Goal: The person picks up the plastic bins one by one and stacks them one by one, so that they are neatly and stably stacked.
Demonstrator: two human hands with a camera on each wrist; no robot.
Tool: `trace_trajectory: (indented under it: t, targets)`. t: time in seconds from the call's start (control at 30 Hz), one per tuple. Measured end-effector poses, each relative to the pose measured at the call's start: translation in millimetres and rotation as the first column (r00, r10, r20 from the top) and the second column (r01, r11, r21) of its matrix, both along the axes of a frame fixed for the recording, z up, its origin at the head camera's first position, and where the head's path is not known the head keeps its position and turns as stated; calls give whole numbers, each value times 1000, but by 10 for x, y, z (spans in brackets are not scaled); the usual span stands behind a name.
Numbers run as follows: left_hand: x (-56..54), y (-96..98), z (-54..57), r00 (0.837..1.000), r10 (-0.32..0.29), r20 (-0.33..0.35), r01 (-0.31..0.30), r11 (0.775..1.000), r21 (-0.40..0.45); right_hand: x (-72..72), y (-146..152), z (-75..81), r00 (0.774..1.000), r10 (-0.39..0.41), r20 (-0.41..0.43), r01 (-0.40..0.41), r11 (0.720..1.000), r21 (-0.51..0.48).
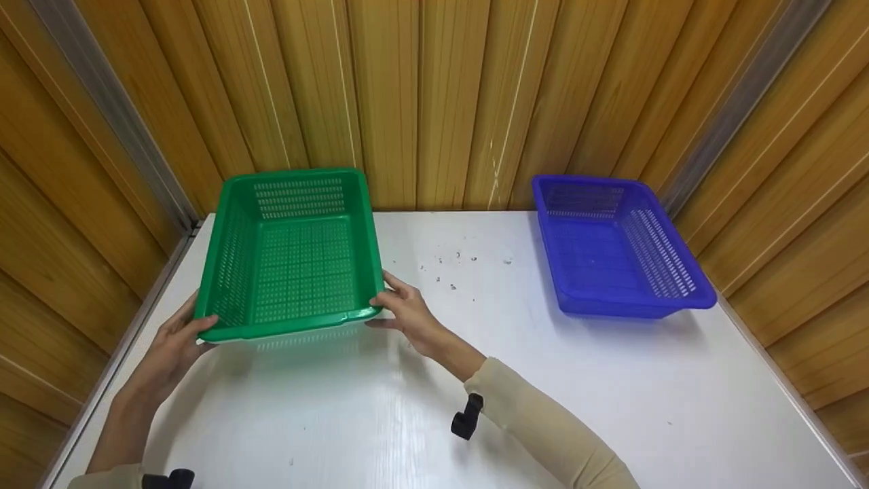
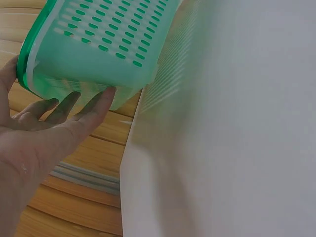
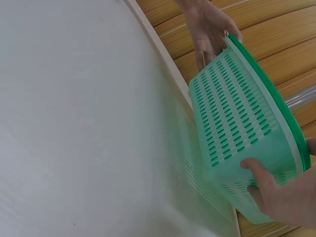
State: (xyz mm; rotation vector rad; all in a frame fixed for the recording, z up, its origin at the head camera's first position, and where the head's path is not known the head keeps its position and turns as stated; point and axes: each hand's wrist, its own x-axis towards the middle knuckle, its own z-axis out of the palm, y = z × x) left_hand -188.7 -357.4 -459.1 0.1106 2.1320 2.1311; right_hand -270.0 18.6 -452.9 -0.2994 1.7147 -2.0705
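A green plastic basket (image 1: 305, 268) with slotted walls is at the back left of the white table. In the wrist views its outer wall (image 3: 229, 111) looks pale and translucent, with a whitish rim under the green one; I cannot tell if this is a second, nested basket. My left hand (image 1: 170, 350) grips the near left corner, thumb over the rim and fingers against the outer wall. At the near right corner, my right hand (image 1: 414, 316) holds the rim the same way. The basket's near side looks raised off the table. Nothing lies inside it.
A blue slotted basket (image 1: 597, 258) stands at the back right of the white table (image 1: 434, 407). Small chips or marks (image 1: 453, 286) dot the surface between the baskets. Wood-look panels (image 1: 448, 102) enclose the table at the back and sides.
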Motion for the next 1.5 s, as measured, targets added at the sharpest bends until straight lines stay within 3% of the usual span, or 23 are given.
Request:
trace_trajectory:
  t: [0.23, 0.47, 0.93, 1.5]
  targets:
    - [-62, 276, 28, 1000, 17, 9, -17, 1000, 22, -15, 172, 9, 992, -126, -24, 127, 990, 58]
    - [-70, 439, 53, 999, 25, 34, -25, 1000, 5, 7, 320, -31, 987, -158, -31, 160, 984, 78]
    - [-367, 960, 95, 999, 14, 33, -18, 993, 115, -95, 719, 38, 953, -301, -43, 304, 948, 93]
    - [-509, 1461, 37, 997, -13, 74, 2, 990, 142, -8, 1242, 28, 920, -390, -27, 391, 918, 63]
